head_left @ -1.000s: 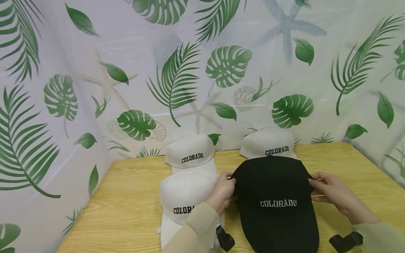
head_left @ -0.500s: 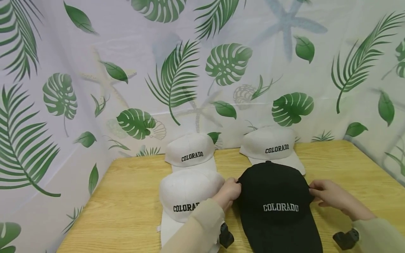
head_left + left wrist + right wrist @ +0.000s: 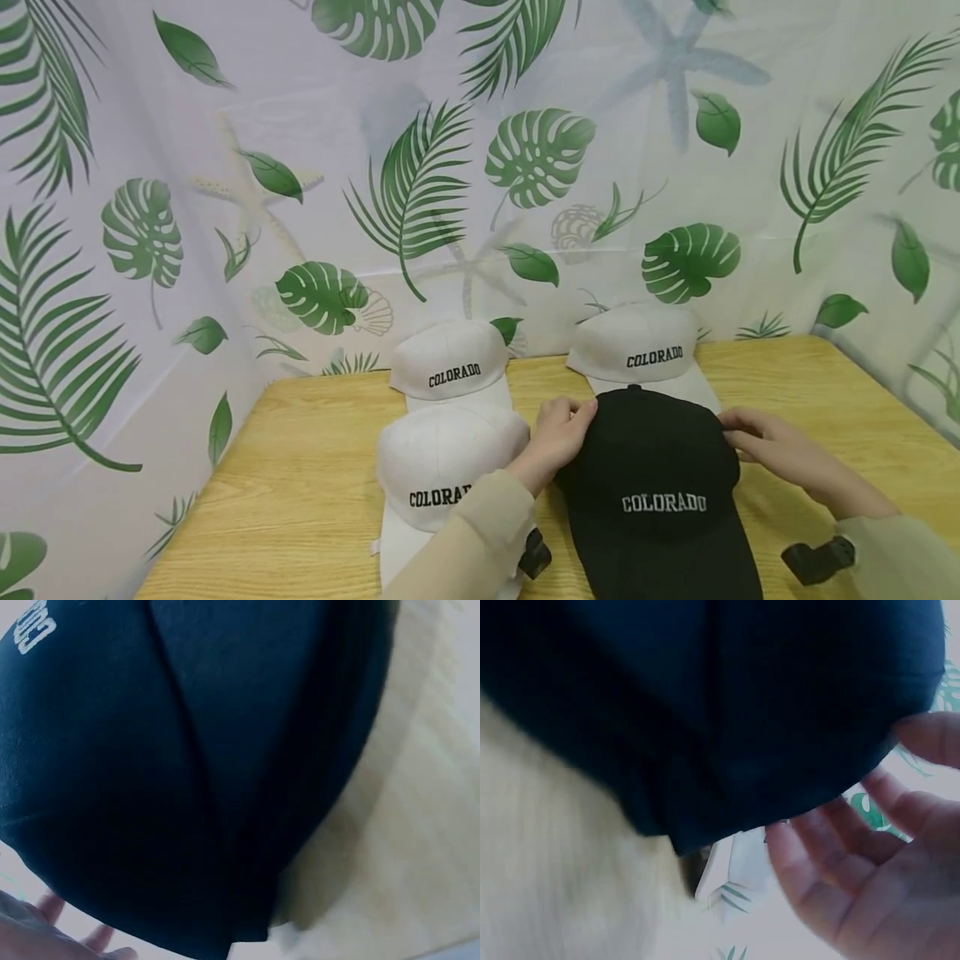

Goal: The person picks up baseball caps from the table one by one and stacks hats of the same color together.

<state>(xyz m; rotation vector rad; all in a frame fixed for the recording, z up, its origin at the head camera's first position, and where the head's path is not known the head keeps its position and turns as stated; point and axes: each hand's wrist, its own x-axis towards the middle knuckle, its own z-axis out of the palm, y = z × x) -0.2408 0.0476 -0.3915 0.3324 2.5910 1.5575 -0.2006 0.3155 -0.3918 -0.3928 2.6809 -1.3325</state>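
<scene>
A black baseball cap [image 3: 663,450] with COLORADO in white letters faces front at the right of the table, brim toward me. My left hand [image 3: 558,433] touches the crown's left side, thumb along the black cloth. In the left wrist view its fingers [image 3: 51,907] come right to the cap's edge. On the other side my right hand [image 3: 776,454] has its fingertips at the crown. The right wrist view shows these fingers [image 3: 810,862] spread and loosely bent at the cap's back edge, the thumb near the cloth. A white COLORADO cap [image 3: 442,450] sits left of the black one, partly behind my left forearm.
Two more white caps stand at the back: one left [image 3: 450,354], one right [image 3: 637,342], the latter partly covered by the black cap. The wooden table [image 3: 277,467] meets a leaf-print cloth [image 3: 315,167] behind and at the sides.
The black cap has come lower and toward me, showing more of the back right white cap. Both hands have moved from its side edges up along the crown, loosening their pinch.
</scene>
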